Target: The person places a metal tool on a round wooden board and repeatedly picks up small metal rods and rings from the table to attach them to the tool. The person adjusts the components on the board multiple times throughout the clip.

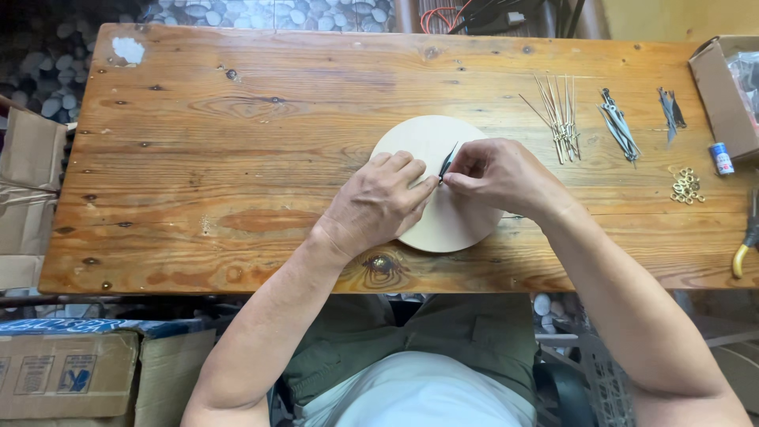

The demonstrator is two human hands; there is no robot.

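A brown cardboard box [721, 91] sits at the table's [237, 158] far right corner, its flap open; something pale and wrapped shows inside, too cut off to identify. Just before it, near the right edge, stands a small blue spool with a white label end [720, 158].

Near the middle of the table, towards the near edge, lies a pale round wooden disc [431, 138]. The left hand [378, 204] rests palm down on the disc, fingers curled, its fingertips pinching the lower end of a thin dark pointed piece [447, 163]. The right hand [500, 175] meets it from the other side, thumb and forefinger closed on the same piece, which stands tilted over the disc's centre.

Right of the disc, well apart from the hands, lie a fan of thin pale metal rods [560, 117], a bundle of dark metal pieces [618, 125], a smaller dark pair [671, 109] and a heap of small brass rings [686, 186]. A yellow-handled tool [745, 245] hangs over the right edge.

The table's whole left half is bare wood, open to the far and left edges.

Below the near left corner stand cardboard cartons [71, 375] with blue printed panels; flattened cardboard [28, 170] leans off the left edge.
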